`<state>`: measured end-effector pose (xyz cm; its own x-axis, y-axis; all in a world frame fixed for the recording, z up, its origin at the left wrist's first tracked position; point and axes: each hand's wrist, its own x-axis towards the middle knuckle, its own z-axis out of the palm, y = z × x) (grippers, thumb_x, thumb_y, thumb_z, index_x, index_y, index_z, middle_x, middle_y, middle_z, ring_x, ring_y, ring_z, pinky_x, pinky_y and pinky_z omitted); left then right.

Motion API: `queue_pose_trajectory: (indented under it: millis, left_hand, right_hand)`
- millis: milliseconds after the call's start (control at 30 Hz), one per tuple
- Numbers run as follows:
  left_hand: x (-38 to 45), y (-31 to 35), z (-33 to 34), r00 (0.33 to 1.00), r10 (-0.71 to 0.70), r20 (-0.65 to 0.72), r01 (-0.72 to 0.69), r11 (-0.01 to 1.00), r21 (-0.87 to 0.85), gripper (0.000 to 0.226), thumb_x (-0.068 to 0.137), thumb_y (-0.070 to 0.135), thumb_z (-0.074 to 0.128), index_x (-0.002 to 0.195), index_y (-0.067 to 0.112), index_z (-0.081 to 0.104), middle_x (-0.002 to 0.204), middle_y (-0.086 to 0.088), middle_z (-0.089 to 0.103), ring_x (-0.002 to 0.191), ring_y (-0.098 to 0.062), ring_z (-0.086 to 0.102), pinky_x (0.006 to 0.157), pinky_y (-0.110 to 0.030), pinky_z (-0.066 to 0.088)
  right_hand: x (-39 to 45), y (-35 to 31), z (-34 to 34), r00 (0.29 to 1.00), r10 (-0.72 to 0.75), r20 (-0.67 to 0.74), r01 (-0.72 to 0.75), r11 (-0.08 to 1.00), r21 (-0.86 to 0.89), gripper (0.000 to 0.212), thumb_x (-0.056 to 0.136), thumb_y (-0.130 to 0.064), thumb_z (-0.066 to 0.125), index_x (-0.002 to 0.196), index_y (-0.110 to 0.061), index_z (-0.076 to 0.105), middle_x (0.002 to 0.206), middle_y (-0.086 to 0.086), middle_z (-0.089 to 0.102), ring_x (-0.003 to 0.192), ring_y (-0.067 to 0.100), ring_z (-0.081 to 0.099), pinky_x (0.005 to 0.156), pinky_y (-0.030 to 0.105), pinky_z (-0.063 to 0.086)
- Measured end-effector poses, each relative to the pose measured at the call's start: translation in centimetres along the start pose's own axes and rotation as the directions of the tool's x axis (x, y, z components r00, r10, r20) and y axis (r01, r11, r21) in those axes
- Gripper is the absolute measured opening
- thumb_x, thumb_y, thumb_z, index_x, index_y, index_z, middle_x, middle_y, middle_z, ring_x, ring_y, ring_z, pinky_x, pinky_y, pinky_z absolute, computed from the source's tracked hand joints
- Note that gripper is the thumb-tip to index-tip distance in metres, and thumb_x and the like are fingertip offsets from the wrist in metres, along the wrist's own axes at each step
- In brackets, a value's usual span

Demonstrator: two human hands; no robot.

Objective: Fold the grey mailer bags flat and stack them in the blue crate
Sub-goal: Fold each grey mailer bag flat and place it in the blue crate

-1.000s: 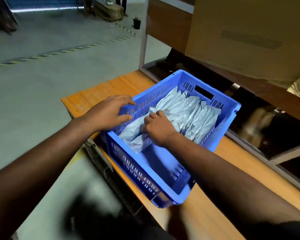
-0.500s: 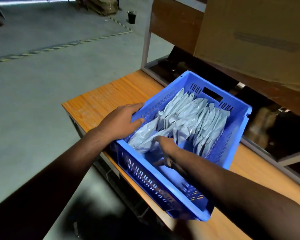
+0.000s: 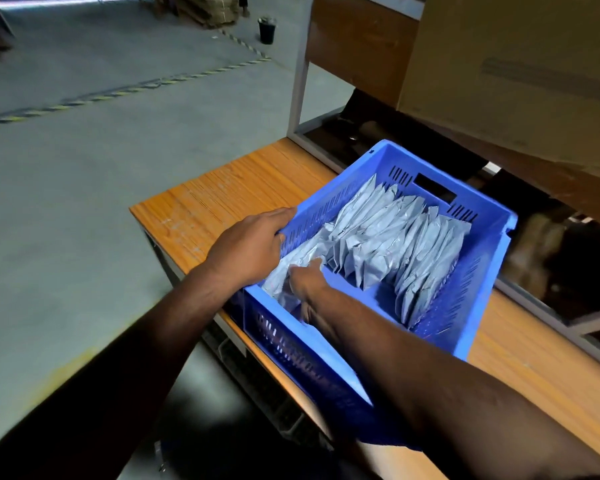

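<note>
The blue perforated plastic crate (image 3: 478, 282) stands on the orange wood-grain bench (image 3: 229, 192), near the bench's left end. Inside it, folded grey plastic mailer bags (image 3: 395, 244) stand on edge in close rows, filling the far part of the crate; the near part shows bare blue floor.

Left hand (image 3: 246, 247): laid over the crate's left wall, fingers curled over the rim, thumb on the outer side along the top edge. It grips the wall.

Right hand (image 3: 305, 282): reaches down inside the crate at the near-left corner, fingers bent into a crumpled grey mailer bag (image 3: 288, 271) that leans against the left wall, apart from the tidy rows. Most of the fingers are hidden by the bag and the wrist; whether they pinch it cannot be told.

Beyond the bench: a metal-framed shelf (image 3: 297, 81) carrying a large brown cardboard box (image 3: 516, 64). On the grey concrete floor (image 3: 84, 168), a striped marking line (image 3: 118, 95) and a small black bin (image 3: 266, 29)
</note>
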<state>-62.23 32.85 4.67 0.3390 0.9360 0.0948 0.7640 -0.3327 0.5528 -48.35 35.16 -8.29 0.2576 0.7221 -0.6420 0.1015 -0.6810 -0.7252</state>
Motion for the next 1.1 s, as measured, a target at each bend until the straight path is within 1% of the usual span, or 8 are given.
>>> queue_pose_trajectory:
  millis: [67, 133, 200, 300, 400, 533, 833, 1100]
  left_hand:
    - [-0.1, 0.0, -0.1, 1.000, 0.003, 0.003, -0.003, 1.000, -0.002, 0.055, 0.103, 0.018, 0.052, 0.156, 0.025, 0.040, 0.162, 0.011, 0.037, 0.146, -0.015, 0.039, 0.113, -0.032, 0.038]
    - [-0.4, 0.3, -0.4, 1.000, 0.006, -0.029, -0.005, 0.999, 0.038, 0.052, 0.103, 0.022, 0.052, 0.154, 0.025, 0.043, 0.165, 0.011, 0.031, 0.144, -0.018, 0.043, 0.106, -0.038, 0.046]
    - [-0.6, 1.0, -0.6, 0.993, 0.045, -0.111, -0.032, 0.993, 0.118, 0.048, 0.102, 0.022, 0.052, 0.150, 0.024, 0.049, 0.164, 0.008, 0.033, 0.138, -0.022, 0.048, 0.098, -0.040, 0.049]
    - [-0.6, 2.9, -0.5, 0.966, 0.176, -0.191, -0.173, 0.984, 0.033, 0.042, 0.099, 0.026, 0.053, 0.140, 0.022, 0.060, 0.149, 0.008, 0.054, 0.134, -0.017, 0.053, 0.105, -0.041, 0.049]
    - [-0.7, 6.4, 0.8, 0.910, 0.320, -0.263, -0.356, 0.929, -0.104, 0.033, 0.099, 0.019, 0.054, 0.129, 0.022, 0.069, 0.137, 0.009, 0.063, 0.128, -0.009, 0.059, 0.101, -0.039, 0.052]
    - [-1.4, 13.8, 3.5, 0.843, 0.465, -0.270, -0.524, 0.824, -0.215, 0.027, 0.098, 0.005, 0.058, 0.120, 0.012, 0.072, 0.125, 0.002, 0.070, 0.118, -0.014, 0.066, 0.099, -0.038, 0.052]
    - [-4.8, 32.0, 16.0, 0.738, 0.675, -0.031, -0.651, 0.698, -0.297, 0.025, 0.098, 0.017, 0.060, 0.120, 0.018, 0.073, 0.118, 0.006, 0.072, 0.111, -0.014, 0.067, 0.094, -0.039, 0.053]
    - [-13.0, 49.2, 31.9, 0.648, 0.735, 0.199, -0.644, 0.669, -0.371, 0.027, 0.098, 0.020, 0.059, 0.122, 0.024, 0.071, 0.118, 0.011, 0.072, 0.111, -0.009, 0.064, 0.090, -0.036, 0.053]
  right_hand:
    - [-2.2, -0.9, -1.9, 0.999, -0.036, 0.020, 0.037, 0.998, -0.052, 0.085, 0.096, -0.024, 0.057, 0.163, -0.010, 0.007, 0.123, 0.001, 0.024, 0.107, 0.022, 0.026, 0.089, 0.035, 0.025]
    - [-4.4, -1.8, -3.5, 1.000, 0.009, 0.009, -0.008, 1.000, -0.025, 0.085, 0.088, -0.024, 0.063, 0.160, -0.011, 0.022, 0.134, 0.001, 0.043, 0.109, 0.021, 0.036, 0.088, 0.035, 0.037]
    - [-7.8, -2.9, -5.3, 0.997, 0.004, 0.079, -0.007, 0.999, 0.035, 0.065, 0.096, -0.024, 0.063, 0.154, -0.010, 0.038, 0.138, 0.005, 0.051, 0.116, 0.024, 0.047, 0.094, 0.039, 0.047]
    - [-12.7, -3.2, -9.8, 0.971, -0.213, 0.113, 0.204, 0.975, 0.085, 0.038, 0.105, -0.022, 0.057, 0.143, -0.015, 0.055, 0.139, -0.001, 0.059, 0.125, 0.019, 0.053, 0.105, 0.039, 0.044]
    - [-16.9, -2.2, -15.3, 0.843, -0.536, 0.050, 0.524, 0.839, 0.145, 0.025, 0.107, -0.012, 0.051, 0.121, -0.019, 0.070, 0.121, 0.004, 0.074, 0.106, 0.013, 0.066, 0.091, 0.031, 0.050]
    - [-22.8, 1.0, -23.2, 0.676, -0.712, -0.191, 0.736, 0.638, 0.227, 0.028, 0.106, -0.010, 0.044, 0.120, -0.014, 0.068, 0.113, 0.010, 0.076, 0.104, 0.024, 0.069, 0.093, 0.030, 0.056]
    - [-28.1, 14.2, -38.9, 0.619, -0.635, -0.462, 0.747, 0.658, 0.097, 0.024, 0.105, -0.015, 0.050, 0.119, -0.014, 0.069, 0.107, 0.008, 0.077, 0.097, 0.026, 0.071, 0.085, 0.034, 0.056]
    - [-33.9, 30.6, -53.7, 0.598, -0.499, -0.627, 0.610, 0.791, -0.048, 0.021, 0.102, -0.011, 0.062, 0.115, -0.023, 0.074, 0.105, -0.007, 0.077, 0.103, 0.011, 0.073, 0.089, 0.026, 0.056]
